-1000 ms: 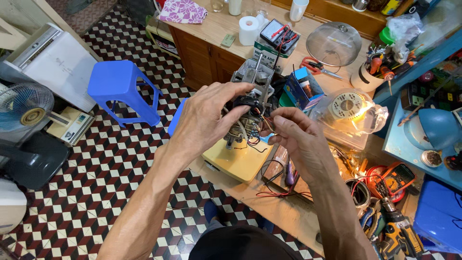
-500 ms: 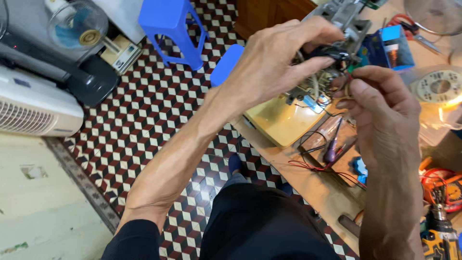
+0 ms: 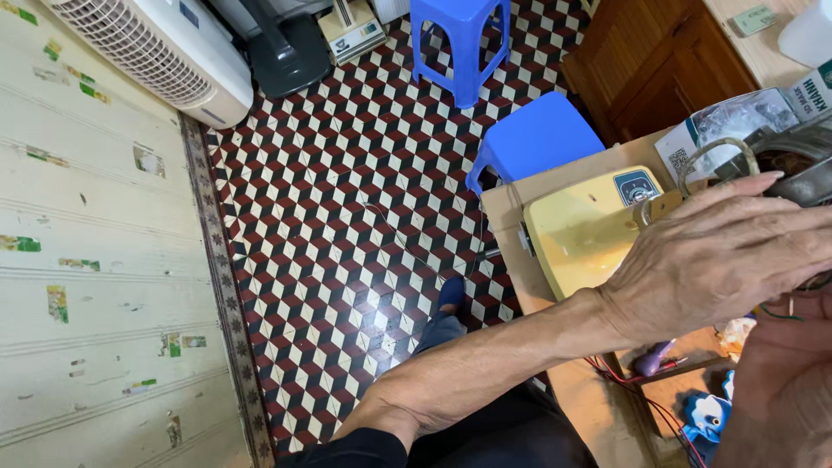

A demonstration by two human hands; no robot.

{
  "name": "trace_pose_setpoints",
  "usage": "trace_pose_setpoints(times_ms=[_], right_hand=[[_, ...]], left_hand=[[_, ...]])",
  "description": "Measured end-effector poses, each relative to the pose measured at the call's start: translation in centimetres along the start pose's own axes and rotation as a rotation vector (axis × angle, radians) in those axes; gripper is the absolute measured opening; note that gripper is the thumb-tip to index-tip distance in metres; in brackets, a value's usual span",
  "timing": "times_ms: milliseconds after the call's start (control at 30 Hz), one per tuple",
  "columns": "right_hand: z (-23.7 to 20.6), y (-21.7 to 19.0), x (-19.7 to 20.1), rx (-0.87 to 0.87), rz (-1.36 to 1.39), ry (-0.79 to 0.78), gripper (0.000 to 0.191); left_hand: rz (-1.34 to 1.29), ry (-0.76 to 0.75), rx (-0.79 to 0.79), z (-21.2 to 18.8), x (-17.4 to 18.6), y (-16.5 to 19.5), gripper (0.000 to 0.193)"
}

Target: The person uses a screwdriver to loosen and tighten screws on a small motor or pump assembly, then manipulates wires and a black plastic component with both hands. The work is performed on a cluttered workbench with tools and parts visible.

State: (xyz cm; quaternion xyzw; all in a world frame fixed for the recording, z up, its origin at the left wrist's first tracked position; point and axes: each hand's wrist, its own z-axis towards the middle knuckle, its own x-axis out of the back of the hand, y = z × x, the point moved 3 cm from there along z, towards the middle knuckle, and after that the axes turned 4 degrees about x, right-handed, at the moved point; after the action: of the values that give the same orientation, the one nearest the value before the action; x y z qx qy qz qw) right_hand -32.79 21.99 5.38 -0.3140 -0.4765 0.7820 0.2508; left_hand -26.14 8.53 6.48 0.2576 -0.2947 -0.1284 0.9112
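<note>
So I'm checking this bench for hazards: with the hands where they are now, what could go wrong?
1. The left hand grips a metal part at the frame's edge; the view is turned toward the floor, so a slip could go unnoticed.
2. The yellow casing sits near the table corner and could perhaps be nudged off.
3. Loose red wires below the forearm could snag.

One head-worn camera looks steeply down, close over the left hand (image 3: 711,260) at three o'clock. The tiled floor (image 3: 347,217) fills the centre; a blue stool (image 3: 464,39) stands at twelve.
</note>
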Motion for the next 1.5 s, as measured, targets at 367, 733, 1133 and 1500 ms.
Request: trace_pose_setpoints(times_ms=[367, 733, 1133, 1500], right_hand=[[-6.4, 9.5, 2.0, -0.249, 0.170, 0.313, 0.039], [-8.6, 20.7, -14.8, -0.865, 0.081, 0.068, 0.036], [1.5, 49.8, -36.7, -1.189, -0.062, 0.266, 0.033], [6.1, 81.7, -30.7, -0.971, -0.685, 0.033, 0.028]], left_hand=[[-0.122, 0.080, 0.128, -1.7, 0.3, 1.1, 0.048], [-0.298, -0.084, 1.178, -17.5, 12.6, -18.3, 0.041], [-0.385, -0.142, 1.595, -20.6, 22.1, -57.8, 0.074], [-0.885, 0.129, 1.857, -31.5, 8.1, -72.1, 0.070]])
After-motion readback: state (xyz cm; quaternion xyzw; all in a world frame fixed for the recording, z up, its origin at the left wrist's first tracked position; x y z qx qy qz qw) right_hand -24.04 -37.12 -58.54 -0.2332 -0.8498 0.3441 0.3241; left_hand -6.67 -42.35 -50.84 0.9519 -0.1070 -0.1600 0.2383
